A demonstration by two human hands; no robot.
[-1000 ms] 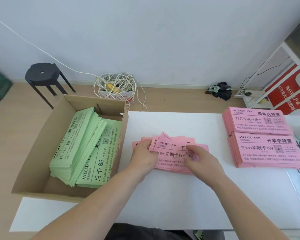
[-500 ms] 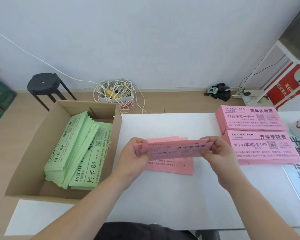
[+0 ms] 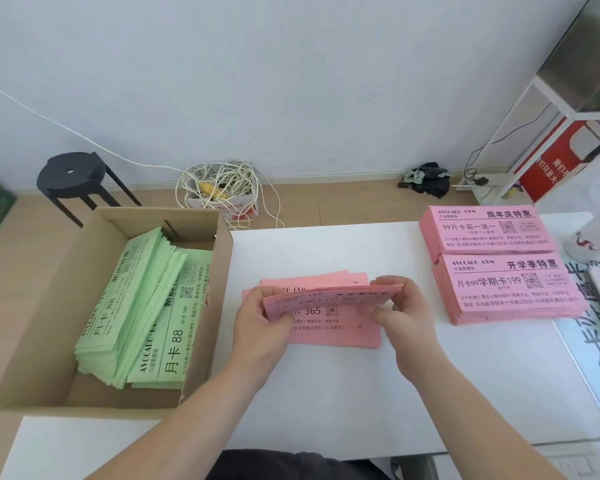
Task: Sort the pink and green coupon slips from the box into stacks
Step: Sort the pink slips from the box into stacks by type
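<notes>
A bundle of pink slips hangs above the white table. My left hand grips its left end and my right hand grips its right end. Under it lies a loose pile of pink slips on the table. Two neat pink stacks sit at the right: the far stack and the near stack. The cardboard box on the left holds green slips in leaning piles.
A black stool and a tangle of white cable stand on the floor behind the box. A white shelf frame and red sign are at far right. A patterned white bag sits at the table's right edge.
Both hands lifted a bundle of pink slips off the loose pile and now hold it by its ends above the table; the bundle has tipped flatter since half a second ago.
</notes>
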